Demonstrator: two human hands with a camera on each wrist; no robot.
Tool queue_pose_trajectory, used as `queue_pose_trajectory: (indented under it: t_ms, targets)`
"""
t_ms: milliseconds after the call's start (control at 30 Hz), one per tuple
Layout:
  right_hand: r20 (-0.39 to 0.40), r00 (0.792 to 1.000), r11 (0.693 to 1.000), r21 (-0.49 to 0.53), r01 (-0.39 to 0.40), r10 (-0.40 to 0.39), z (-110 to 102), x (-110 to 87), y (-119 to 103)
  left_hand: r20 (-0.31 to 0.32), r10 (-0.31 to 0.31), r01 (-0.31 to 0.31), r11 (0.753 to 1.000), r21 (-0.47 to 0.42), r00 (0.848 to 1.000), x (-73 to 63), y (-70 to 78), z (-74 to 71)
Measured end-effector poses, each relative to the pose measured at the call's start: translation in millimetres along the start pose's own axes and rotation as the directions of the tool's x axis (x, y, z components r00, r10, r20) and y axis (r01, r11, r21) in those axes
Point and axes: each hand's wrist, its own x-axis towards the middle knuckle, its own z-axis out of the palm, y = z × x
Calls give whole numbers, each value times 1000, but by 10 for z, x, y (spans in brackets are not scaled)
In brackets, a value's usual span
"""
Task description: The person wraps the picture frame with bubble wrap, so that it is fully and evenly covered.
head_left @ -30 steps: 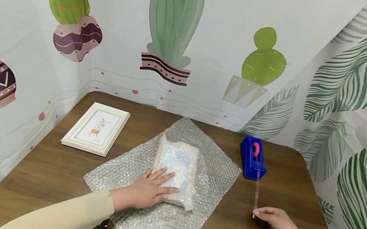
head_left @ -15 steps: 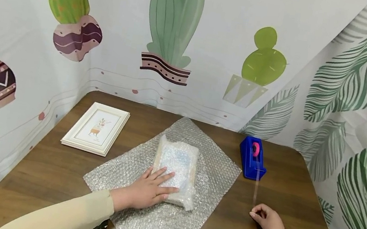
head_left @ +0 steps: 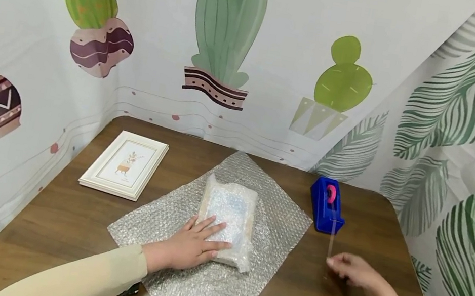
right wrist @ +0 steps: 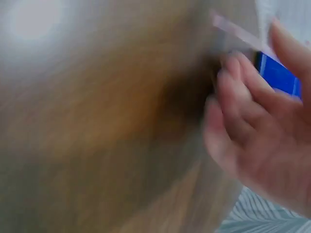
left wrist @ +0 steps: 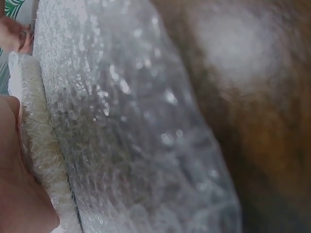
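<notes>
My left hand point(head_left: 190, 248) rests with spread fingers on a flat rectangular bundle wrapped in bubble wrap point(head_left: 231, 203); a bluish middle and pale border show through. Beneath it lies a bubble wrap sheet point(head_left: 283, 211), turned cornerwise. In the left wrist view the bundle's padded edge point(left wrist: 41, 131) stands beside that hand. To the right, a strip of clear tape point(head_left: 332, 239) runs toward me from a blue tape dispenser point(head_left: 325, 207) with a pink core. My right hand point(head_left: 353, 270) is at this strip. In the blurred right wrist view, thumb and fingers are apart, with the tape point(right wrist: 238, 31) passing between them.
A white picture frame point(head_left: 124, 166) with an animal drawing lies at the back left of the brown wooden table point(head_left: 46, 222). A cactus-printed cloth point(head_left: 160, 19) hangs behind the table. A small dark object point(head_left: 130, 290) shows under the left sleeve.
My right hand has moved up along the tape, nearer the dispenser, and its thumb and fingers now stand apart. The left hand and the bundle have stayed in place.
</notes>
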Motion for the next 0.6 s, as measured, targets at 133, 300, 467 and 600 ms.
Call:
queue_pose_trajectory:
  t_ms: [133, 300, 467, 600]
  targets:
    - [-93, 987, 961, 254, -107, 135, -151, 239, -172, -6, -1, 1, 1000, 5, 1000, 5, 3, -9]
    - [3, 973, 853, 480, -206, 233, -193, 434, -276, -6, 4, -4, 1000, -4, 1000, -1, 18, 7]
    - [38, 966, 819, 524, -236, 254, -177, 493, -318, -12, -1, 1, 1000, -1, 1000, -4, 8, 14]
    - [50, 960, 811, 524, -259, 274, -191, 518, -368, -8, -1, 1, 1000, -10, 1000, -6, -7, -13]
